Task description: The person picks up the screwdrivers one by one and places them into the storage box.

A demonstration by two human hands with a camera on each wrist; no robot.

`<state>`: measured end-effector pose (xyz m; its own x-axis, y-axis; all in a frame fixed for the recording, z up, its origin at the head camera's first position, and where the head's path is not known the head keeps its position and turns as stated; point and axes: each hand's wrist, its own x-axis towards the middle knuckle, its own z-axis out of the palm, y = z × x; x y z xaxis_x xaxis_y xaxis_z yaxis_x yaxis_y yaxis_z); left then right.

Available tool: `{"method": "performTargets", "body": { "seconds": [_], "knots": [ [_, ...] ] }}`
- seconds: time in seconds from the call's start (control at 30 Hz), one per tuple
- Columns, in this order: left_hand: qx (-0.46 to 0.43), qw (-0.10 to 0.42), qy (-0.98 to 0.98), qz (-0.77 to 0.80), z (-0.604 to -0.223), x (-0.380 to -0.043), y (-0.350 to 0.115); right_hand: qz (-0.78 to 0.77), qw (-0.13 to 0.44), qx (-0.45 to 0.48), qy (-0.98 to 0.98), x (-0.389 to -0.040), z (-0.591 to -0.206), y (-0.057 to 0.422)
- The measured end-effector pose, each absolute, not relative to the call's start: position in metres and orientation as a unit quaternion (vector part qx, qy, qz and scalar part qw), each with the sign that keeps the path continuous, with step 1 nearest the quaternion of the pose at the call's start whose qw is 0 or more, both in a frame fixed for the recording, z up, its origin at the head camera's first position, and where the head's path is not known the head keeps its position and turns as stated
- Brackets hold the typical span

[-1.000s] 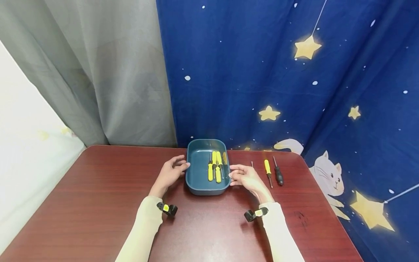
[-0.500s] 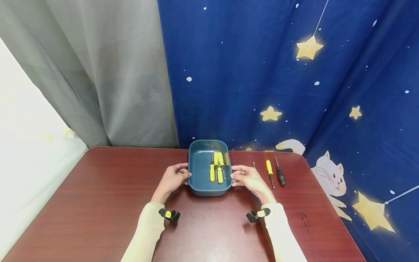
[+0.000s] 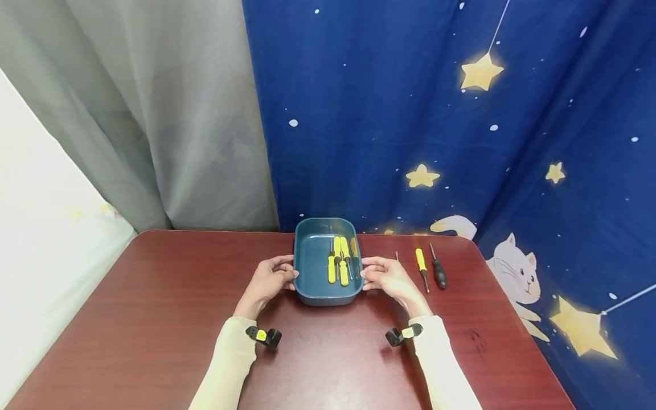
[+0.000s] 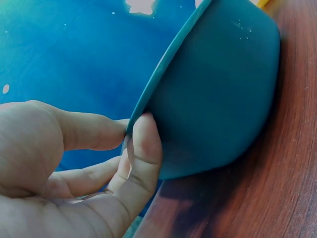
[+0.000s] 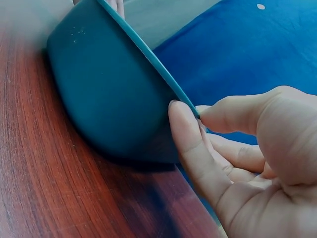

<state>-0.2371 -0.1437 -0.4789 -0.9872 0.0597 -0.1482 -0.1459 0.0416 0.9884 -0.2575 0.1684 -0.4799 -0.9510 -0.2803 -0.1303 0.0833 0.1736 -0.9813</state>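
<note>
Teal rounded-rectangular plastic tray (image 3: pixel 310 265), set on the reddish-brown wood-grain table (image 3: pixel 154 319), close to the far edge. Pinched at opposite sides, by the left hand (image 3: pixel 267 279) on one and the right hand (image 3: pixel 392 280) on the other, with the tray between them. Visible inside from the head view alone: four screwdrivers with yellow-and-black handles (image 3: pixel 344 274), lying close together toward the right-hand wall. Also only from there, on the table beyond the right hand: one loose yellow-handled screwdriver (image 3: pixel 421 261), one black-handled screwdriver (image 3: pixel 439 275) beside it, and a thin metal shaft (image 3: pixel 397 256), partly hidden by that hand. Clearer from the wrist views: the outer wall (image 4: pixel 218 89) on each side, marked with small pale specks (image 4: pixel 242 30), and the grip itself, one digit (image 5: pixel 185 126) against the wall and another at the rim (image 5: pixel 148 54). Behind the table, a grey curtain (image 3: pixel 205 114) next to a navy curtain with yellow stars (image 3: pixel 359 114).
</note>
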Motion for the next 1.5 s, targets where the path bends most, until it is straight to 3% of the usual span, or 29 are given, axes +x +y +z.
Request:
{"method": "performTargets", "body": {
  "seconds": [0.33, 0.73, 1.0, 1.5],
  "knots": [
    [-0.028, 0.075, 0.709, 0.7, -0.483, -0.236, -0.143, -0.574, 0.091, -0.072, 0.811, -0.252, -0.474, 0.165],
    [-0.033, 0.075, 0.695, 0.715, -0.486, -0.237, -0.143, -0.379, -0.01, -0.113, 0.918, -0.25, -0.463, 0.168],
    [-0.04, 0.071, 0.689, 0.72, -0.488, -0.234, -0.142, -0.347, -0.032, -0.161, 0.923, -0.249, -0.456, 0.181],
    [-0.041, 0.071, 0.683, 0.726, -0.492, -0.233, -0.143, -0.249, -0.054, -0.138, 0.957, -0.259, -0.44, 0.214]
  ]
}}
